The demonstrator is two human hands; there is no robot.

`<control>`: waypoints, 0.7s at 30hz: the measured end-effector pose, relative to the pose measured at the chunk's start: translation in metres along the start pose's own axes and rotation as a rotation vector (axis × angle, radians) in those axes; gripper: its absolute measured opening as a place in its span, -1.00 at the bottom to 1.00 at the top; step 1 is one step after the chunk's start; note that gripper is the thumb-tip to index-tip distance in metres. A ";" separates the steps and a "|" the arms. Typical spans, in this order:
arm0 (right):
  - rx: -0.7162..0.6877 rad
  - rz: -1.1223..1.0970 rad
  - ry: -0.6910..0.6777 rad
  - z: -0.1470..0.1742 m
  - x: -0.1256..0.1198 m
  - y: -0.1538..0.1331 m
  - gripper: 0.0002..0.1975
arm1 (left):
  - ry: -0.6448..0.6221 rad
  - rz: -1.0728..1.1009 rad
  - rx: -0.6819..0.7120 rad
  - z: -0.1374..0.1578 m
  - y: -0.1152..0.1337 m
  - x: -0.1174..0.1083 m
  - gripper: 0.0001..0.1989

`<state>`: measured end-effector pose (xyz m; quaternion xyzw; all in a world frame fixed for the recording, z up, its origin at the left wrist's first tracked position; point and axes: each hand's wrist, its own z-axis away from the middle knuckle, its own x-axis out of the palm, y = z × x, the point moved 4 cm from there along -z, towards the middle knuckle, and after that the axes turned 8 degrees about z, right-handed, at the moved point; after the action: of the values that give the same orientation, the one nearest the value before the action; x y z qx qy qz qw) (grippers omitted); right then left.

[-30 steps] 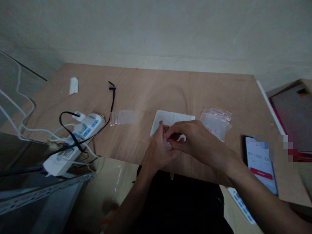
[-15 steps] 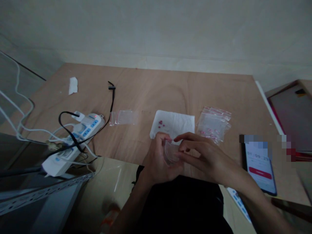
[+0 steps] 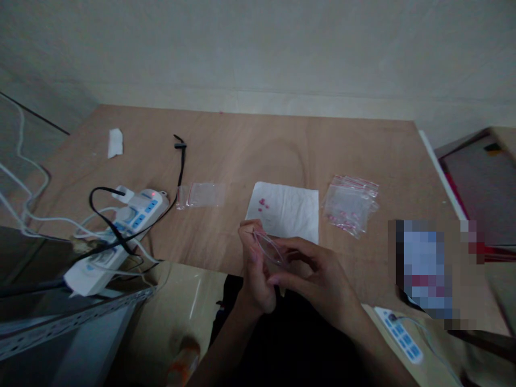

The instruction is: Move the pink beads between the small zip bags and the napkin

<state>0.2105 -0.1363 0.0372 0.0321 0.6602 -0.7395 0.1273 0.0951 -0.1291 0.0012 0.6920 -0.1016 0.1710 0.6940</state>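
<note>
A small clear zip bag [image 3: 271,251] is held up between both hands at the front of the table, its mouth edge bowed into a curve. My left hand [image 3: 255,269] grips it from the left, fingers closed on its edge. From the right, my right hand [image 3: 312,269] pinches the bag's other end between thumb and fingers. Just beyond them lies a white paper sheet [image 3: 298,209], with several small red pieces [image 3: 263,203] near its left side. Whether anything is inside the held bag, I cannot tell.
Right of the paper lies a pile of zip bags [image 3: 350,203] with red bits inside. Another clear bag [image 3: 203,194] lies left. A power strip [image 3: 121,236] with cables takes up the left edge. A blurred-out phone [image 3: 425,269] and a second strip [image 3: 401,336] are at right.
The bag has turned from facing up to nearly edge-on, its opening bowed. My right hand has moved lower and now grips its right end. The view has shifted slightly.
</note>
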 end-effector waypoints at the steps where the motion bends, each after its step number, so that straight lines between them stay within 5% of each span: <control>1: -0.004 -0.004 0.055 -0.001 0.000 0.001 -0.78 | 0.021 0.043 0.017 0.000 0.003 0.002 -0.59; 5: -0.013 -0.037 0.228 -0.002 -0.010 0.005 -0.94 | -0.041 -0.032 -0.002 -0.005 0.014 0.005 -0.74; 11: -0.029 0.008 0.274 -0.002 -0.029 0.008 -0.95 | -0.165 -0.269 -0.001 -0.011 0.022 -0.005 -0.88; 16: -0.064 -0.065 0.350 -0.004 -0.030 0.005 -0.87 | -0.097 -0.234 -0.021 -0.010 0.024 -0.008 -0.83; 21: -0.067 -0.108 0.286 -0.009 -0.029 -0.002 -0.70 | -0.111 -0.220 -0.067 -0.012 0.027 -0.009 -0.79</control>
<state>0.2371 -0.1233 0.0444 0.0973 0.6967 -0.7107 -0.0071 0.0757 -0.1187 0.0225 0.6836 -0.0691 0.0519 0.7247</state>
